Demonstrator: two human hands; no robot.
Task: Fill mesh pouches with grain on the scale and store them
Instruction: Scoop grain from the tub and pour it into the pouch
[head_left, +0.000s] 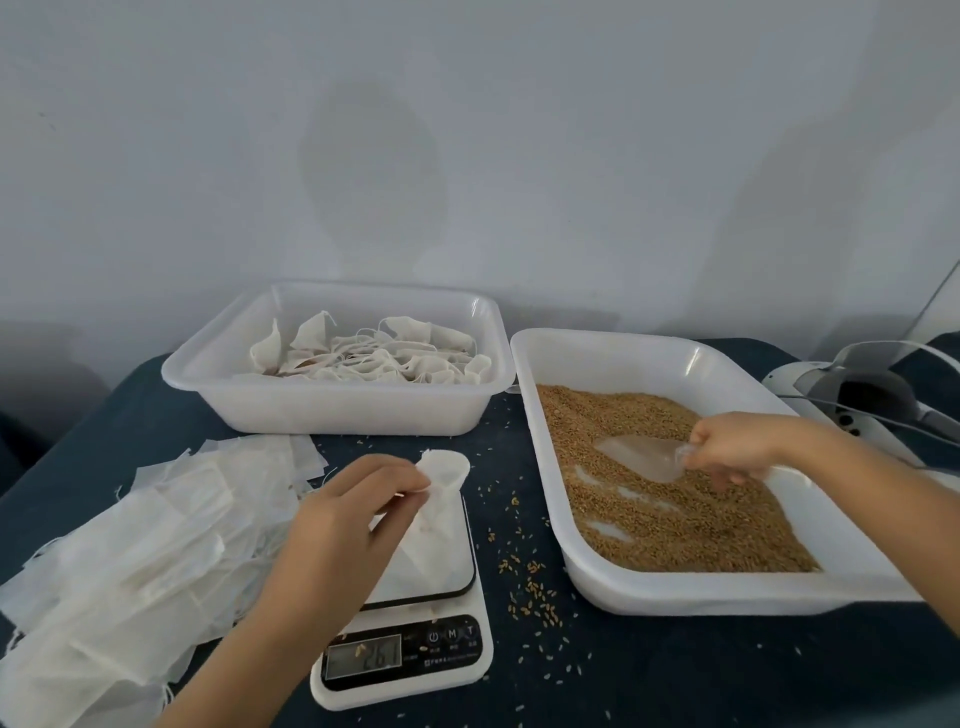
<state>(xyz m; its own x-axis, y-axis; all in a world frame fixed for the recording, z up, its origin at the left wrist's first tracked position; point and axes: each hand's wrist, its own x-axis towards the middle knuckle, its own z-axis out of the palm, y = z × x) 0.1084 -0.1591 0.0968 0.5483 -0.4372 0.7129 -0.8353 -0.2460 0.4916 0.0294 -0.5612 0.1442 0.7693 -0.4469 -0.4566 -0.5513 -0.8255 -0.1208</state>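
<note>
My left hand (345, 512) pinches the rim of a white mesh pouch (434, 512) and holds its mouth open above the platform of a white kitchen scale (415, 636). The pouch's bottom rests on the scale. My right hand (730, 447) grips the handle of a clear plastic scoop (641, 454), whose bowl lies in the brown grain (670, 499) inside the right white tray (649, 590). The scale display shows digits.
A pile of empty pouches (130, 551) lies at the left on the dark blue table. A white tray (337, 410) at the back holds several filled, tied pouches (374, 356). Spilled grains (535, 597) dot the cloth between scale and grain tray. A white device (852, 395) stands far right.
</note>
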